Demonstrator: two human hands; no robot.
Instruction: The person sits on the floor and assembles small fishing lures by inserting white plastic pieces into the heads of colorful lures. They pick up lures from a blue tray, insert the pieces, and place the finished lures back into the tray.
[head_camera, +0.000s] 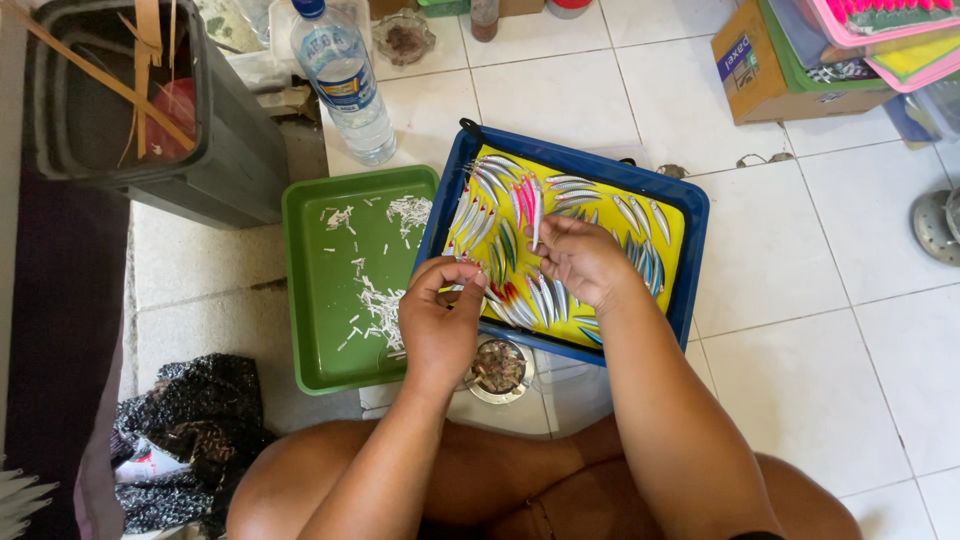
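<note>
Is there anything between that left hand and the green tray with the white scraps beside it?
Nothing visible. The left hand hovers over the near edge of the green tray, beside the blue tray. The right hand pinches a small lure over the blue tray.

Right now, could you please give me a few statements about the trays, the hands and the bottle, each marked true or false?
1. The right hand holds a lure over the blue tray. True.
2. The green tray is full of lures. False: it holds only small white scraps.
3. The water bottle lies on its side. False: it stands upright beyond the green tray.
4. The left hand is at the near-left corner of the blue tray. True.
5. The blue tray has a yellow lining. True.
</note>
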